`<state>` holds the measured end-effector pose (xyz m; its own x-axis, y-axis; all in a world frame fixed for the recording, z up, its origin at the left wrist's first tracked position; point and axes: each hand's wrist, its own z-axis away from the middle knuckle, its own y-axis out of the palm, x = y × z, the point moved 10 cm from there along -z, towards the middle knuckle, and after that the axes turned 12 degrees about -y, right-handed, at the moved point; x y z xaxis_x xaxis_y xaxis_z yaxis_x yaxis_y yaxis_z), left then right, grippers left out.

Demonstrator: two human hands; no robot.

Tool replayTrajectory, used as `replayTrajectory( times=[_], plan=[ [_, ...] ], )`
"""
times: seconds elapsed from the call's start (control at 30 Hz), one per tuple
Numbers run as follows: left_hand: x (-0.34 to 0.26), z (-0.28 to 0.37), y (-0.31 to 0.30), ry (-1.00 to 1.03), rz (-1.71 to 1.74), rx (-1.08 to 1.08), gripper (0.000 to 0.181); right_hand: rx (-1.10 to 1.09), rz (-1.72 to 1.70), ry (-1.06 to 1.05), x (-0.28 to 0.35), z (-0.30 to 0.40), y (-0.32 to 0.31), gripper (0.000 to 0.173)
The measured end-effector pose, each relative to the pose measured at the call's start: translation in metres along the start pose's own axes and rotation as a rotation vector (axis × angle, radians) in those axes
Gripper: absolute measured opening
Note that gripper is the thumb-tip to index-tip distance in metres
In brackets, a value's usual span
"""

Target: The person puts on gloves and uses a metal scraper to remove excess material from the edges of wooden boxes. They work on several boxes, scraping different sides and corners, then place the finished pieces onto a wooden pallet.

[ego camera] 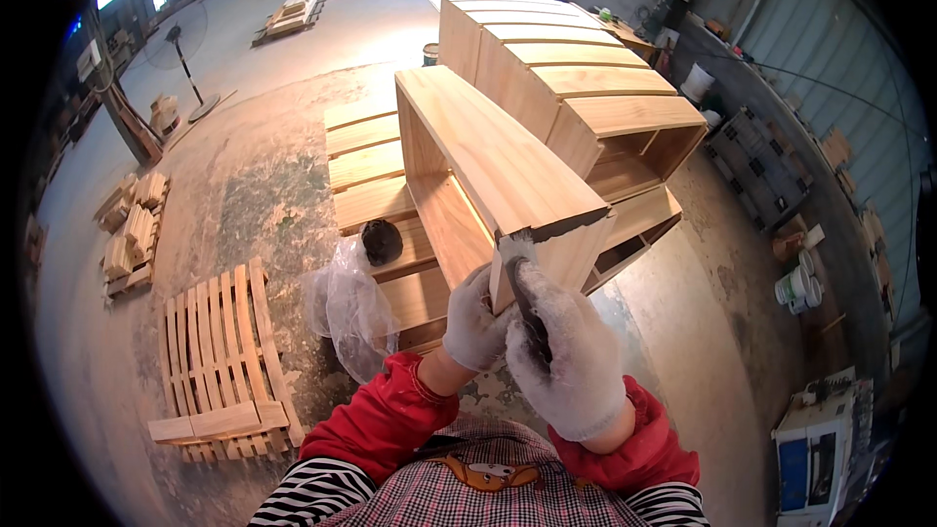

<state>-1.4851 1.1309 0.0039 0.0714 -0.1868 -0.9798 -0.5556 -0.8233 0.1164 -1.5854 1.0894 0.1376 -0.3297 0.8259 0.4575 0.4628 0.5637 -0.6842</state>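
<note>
A pale wooden drawer box (pixel 505 146) is tilted up before me, resting over other drawers. My left hand (pixel 472 326), in a white knit glove, grips its near lower corner. My gloved right hand (pixel 575 351) is closed around a putty knife (pixel 521 267), whose blade lies against the drawer's near top corner. Dark filler (pixel 571 225) runs along the joint at that end. To the left, a dark lump of putty (pixel 381 242) sits on a clear plastic bag (pixel 348 300), on top of the lower drawers (pixel 366 168).
Stacked drawers (pixel 585 51) stand beyond and to the right. A slatted wooden pallet (pixel 227 351) lies on the floor at left, with stacked wood pieces (pixel 135 234) behind it. White buckets (pixel 796 284) and a machine cabinet (pixel 816 446) are at right. A pedestal fan (pixel 187 73) stands farther off.
</note>
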Motion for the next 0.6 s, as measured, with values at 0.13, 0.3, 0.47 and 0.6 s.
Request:
replayTrajectory(
  times=[0.13,0.3,0.47,0.6],
  plan=[
    [-0.002,0.0,0.0,0.01,-0.021,0.013,0.047,0.032,0.006,0.001,-0.002,0.005,0.002,0.048],
    [0.002,-0.001,-0.001,-0.009,0.004,-0.018,0.042,-0.058,0.066,-0.017,-0.008,0.002,-0.011,0.048],
    [-0.004,-0.001,0.003,0.011,0.045,0.011,0.04,-0.088,0.005,-0.003,-0.014,0.008,-0.014,0.049],
    [-0.003,-0.002,0.001,0.016,0.014,-0.021,0.04,-0.1,0.018,-0.026,-0.014,0.004,-0.013,0.049]
  ],
)
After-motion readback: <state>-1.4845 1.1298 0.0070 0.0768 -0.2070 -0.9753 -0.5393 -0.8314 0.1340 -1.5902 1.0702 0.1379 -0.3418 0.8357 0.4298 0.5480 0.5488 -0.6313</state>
